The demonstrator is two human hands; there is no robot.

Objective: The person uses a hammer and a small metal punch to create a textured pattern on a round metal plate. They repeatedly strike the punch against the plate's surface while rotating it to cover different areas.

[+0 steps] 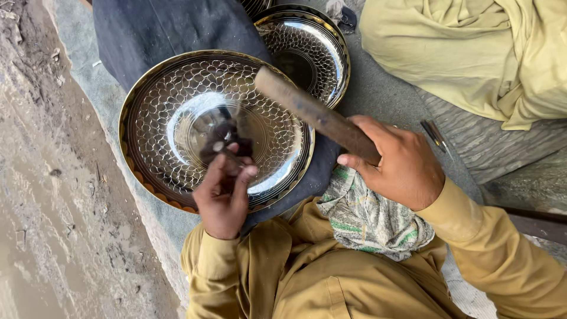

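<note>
Left hand fingers pinch a small punch upright on the metal plate. Right hand grips the hammer. Strike squarely, keeping fingertips below the punch head.

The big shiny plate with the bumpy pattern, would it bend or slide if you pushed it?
The big shiny plate looks like thin polished metal, so it would probably stay stiff and feel fairly light. Its mirror-smooth centre suggests it may be slippery. It lies on dark cloth, which might keep it from sliding. The left hand holds a small tool on it; the right hand holds a mallet.
</note>
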